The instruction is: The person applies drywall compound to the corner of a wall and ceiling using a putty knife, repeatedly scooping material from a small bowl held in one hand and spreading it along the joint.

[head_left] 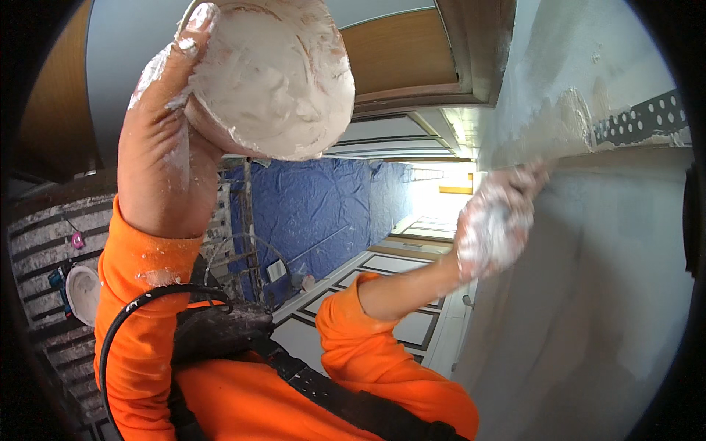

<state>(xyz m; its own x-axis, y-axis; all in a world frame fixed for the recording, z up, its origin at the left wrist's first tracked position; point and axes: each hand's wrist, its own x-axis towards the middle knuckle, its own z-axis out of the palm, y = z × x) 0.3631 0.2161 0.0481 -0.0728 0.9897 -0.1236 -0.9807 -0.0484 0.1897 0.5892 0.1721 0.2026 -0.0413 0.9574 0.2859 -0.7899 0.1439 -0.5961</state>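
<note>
My left hand (165,125), smeared with white paste, is raised at the upper left, gripping a round tub (268,81) of pale plaster-like paste by its side and rim. My right hand (496,220), coated in white, is closed and raised against the wall (588,279) at the right; what it grips is blurred and cannot be made out clearly. Just beyond its fingers, a perforated metal strip (632,117) runs along an edge, with fresh paste (573,117) spread at its left end and partly over it.
A slatted platform (40,242) at lower left carries a pale bucket (81,294) and a teal-and-black tool (57,279). A blue sheet (309,206) covers the floor below, along panelled doors (397,264). A black cable (132,309) crosses my left forearm. Wooden trim (412,55) is above.
</note>
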